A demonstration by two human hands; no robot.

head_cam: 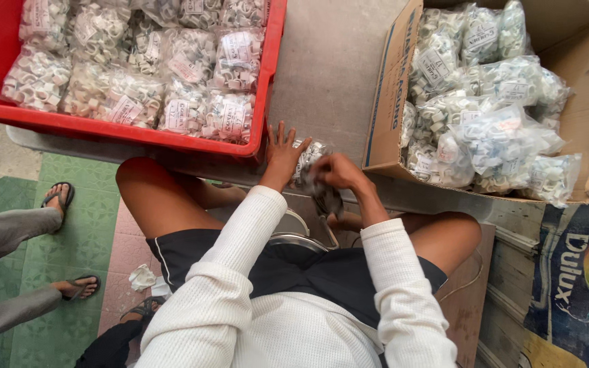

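Head view, looking down over a white knitted sleeve on each arm and a lap in black shorts. Left hand [282, 153] flat and spread, fingers wide, holding nothing, pressed near the corner of the red plastic crate [138, 129] and touching the near edge of a small clear plastic bag of white ring-shaped fittings [310, 152]. Right hand [335, 172] curled tight, fingers closed on that same bag from the right side, with some darker thing hanging below the fist, possibly a strap or a tool, too blurred to tell. Bag itself held just above the grey concrete ledge [328, 61], between crate and brown cardboard box [384, 102]. Crate filled with labelled packets of white fittings [185, 102]; box heaped with more clear packets [485, 123]. Step in hand, by the look of it: working on one packet at the mouth, steadied by the open palm. Next move calls for a firm pinch on slippery film and an even hold, so that nothing spills. At left, on green tiles, another person's sandalled feet [63, 197]; a crumpled white scrap [142, 276] nearby.
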